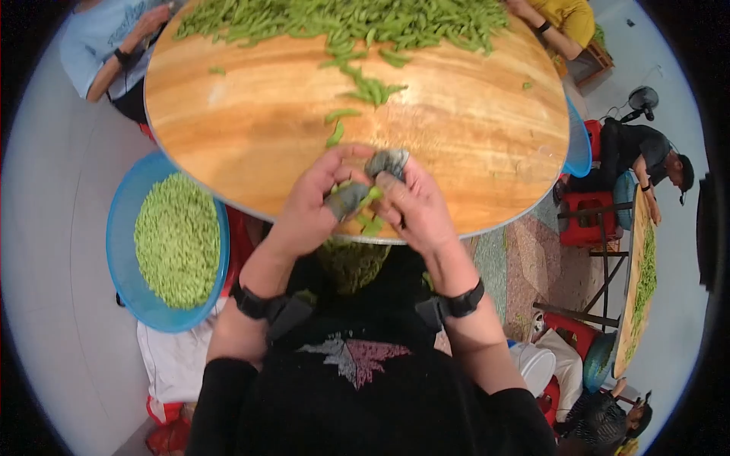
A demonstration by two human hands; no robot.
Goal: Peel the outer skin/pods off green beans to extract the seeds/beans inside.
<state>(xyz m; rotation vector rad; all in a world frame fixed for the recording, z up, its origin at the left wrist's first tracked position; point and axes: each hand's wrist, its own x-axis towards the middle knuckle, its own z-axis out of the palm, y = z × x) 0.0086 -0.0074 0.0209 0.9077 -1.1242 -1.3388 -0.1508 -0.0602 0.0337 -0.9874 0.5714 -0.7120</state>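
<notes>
Close together over the near edge of the round wooden table [485,131], my left hand [305,208] and my right hand [425,211] pinch a green bean pod [373,195] between them. Grey tape-like covers wrap my left thumb [347,200] and a finger of my right hand [385,162]. My fingers hide part of the pod. A few loose pods [370,88] trail across the wood towards my hands from a broad heap of green pods [342,23] at the far side. Below the table edge, a mass of greenish husks [353,268] sits at my lap.
Left of me stands a blue plastic basin [118,256] with shelled green beans [177,245]. Two people's arms [108,74] [550,28] show at the far table sides. Further right, people sit by a second table [632,308], near red stools [584,214], a white bucket [536,367] and a fan [643,100].
</notes>
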